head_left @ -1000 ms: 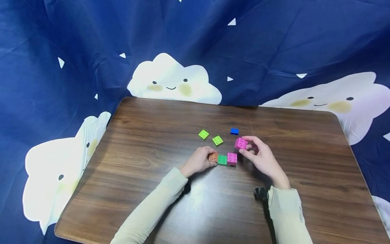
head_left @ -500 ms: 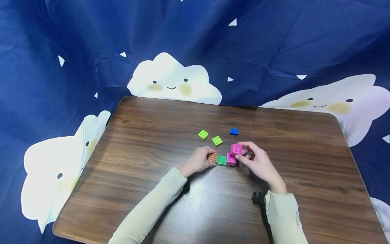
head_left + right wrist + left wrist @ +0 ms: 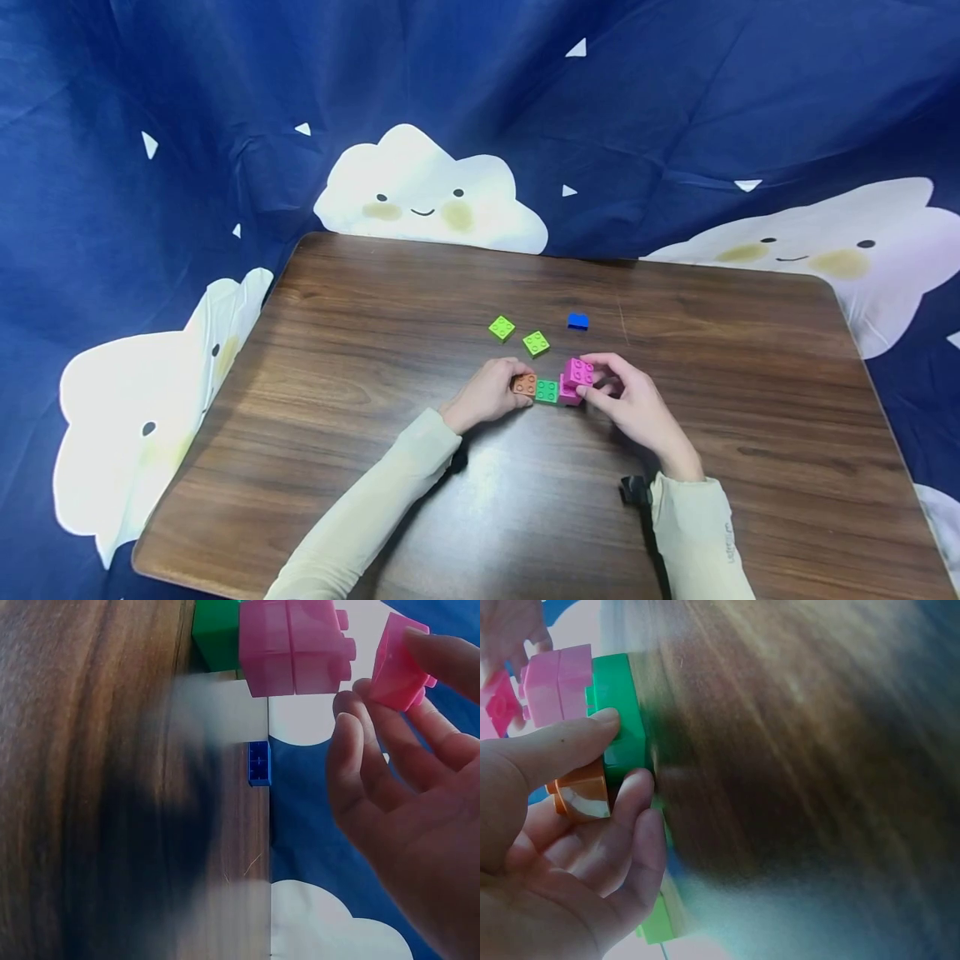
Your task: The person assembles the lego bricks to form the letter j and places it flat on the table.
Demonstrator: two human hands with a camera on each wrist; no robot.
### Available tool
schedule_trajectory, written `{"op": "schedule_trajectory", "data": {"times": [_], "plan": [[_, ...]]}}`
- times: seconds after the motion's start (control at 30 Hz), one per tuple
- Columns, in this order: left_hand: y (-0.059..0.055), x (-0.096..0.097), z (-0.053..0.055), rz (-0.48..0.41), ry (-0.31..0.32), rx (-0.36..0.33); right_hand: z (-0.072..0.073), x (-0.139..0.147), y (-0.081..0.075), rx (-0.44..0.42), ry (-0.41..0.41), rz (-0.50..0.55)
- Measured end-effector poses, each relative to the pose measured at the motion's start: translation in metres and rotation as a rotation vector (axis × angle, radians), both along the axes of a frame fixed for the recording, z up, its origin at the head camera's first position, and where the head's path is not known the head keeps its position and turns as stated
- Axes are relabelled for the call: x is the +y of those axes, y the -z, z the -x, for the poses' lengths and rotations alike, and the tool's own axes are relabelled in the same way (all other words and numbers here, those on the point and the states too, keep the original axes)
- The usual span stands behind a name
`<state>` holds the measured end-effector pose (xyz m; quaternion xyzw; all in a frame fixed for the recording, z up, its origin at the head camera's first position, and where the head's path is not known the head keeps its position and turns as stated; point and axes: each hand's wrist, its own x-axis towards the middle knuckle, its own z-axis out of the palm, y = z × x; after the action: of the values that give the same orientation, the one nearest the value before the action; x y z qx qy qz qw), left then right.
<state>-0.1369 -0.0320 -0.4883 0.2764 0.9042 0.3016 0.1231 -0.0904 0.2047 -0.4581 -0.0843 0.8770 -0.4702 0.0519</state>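
Note:
My left hand (image 3: 491, 393) grips the left end of a small build, its thumb on the side of the green brick (image 3: 626, 712). An orange brick (image 3: 524, 384) sits on that left end. At the green brick's right end rise two stacked pink bricks (image 3: 292, 649). My right hand (image 3: 633, 400) pinches a loose pink brick (image 3: 399, 664) between thumb and fingers, studs facing up. In the right wrist view a gap shows between this brick and the studs of the pink stack; from the head it overlaps the stack.
Two lime-green bricks (image 3: 502, 328) lie behind the build on the wooden table (image 3: 375, 333). A blue brick (image 3: 577, 322) lies farther back to the right. Behind the table's far edge hangs a blue curtain (image 3: 637, 125) with clouds.
The right hand has brought its pink brick left and nearer to me, from beside the pink stack to over it. The left hand has kept its grip on the build.

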Motion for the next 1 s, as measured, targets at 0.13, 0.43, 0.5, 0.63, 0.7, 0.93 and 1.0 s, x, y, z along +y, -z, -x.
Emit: {"op": "schedule_trajectory", "data": {"times": [0.13,0.43,0.5,0.63,0.7,0.93,1.0], "plan": [[0.000,0.000,0.000,0.006,0.000,0.007,0.000,0.000,0.001,0.027,-0.007,-0.002],[0.001,0.000,0.002,0.016,-0.001,0.020,0.000,-0.004,-0.002,0.116,-0.053,0.019],[0.000,0.001,0.002,0.018,-0.003,0.016,0.000,-0.004,-0.001,0.120,-0.060,0.010],[0.000,0.000,0.002,0.017,-0.007,0.014,0.003,-0.002,0.007,0.113,-0.074,-0.023],[0.000,0.000,0.002,0.014,-0.004,0.012,0.003,-0.003,0.008,0.106,-0.077,-0.038],[-0.001,-0.001,0.001,0.011,0.002,0.000,0.002,-0.003,0.009,0.092,-0.068,-0.050],[0.000,-0.001,0.002,0.012,0.000,-0.003,0.001,-0.003,0.009,0.095,-0.070,-0.050]]}}
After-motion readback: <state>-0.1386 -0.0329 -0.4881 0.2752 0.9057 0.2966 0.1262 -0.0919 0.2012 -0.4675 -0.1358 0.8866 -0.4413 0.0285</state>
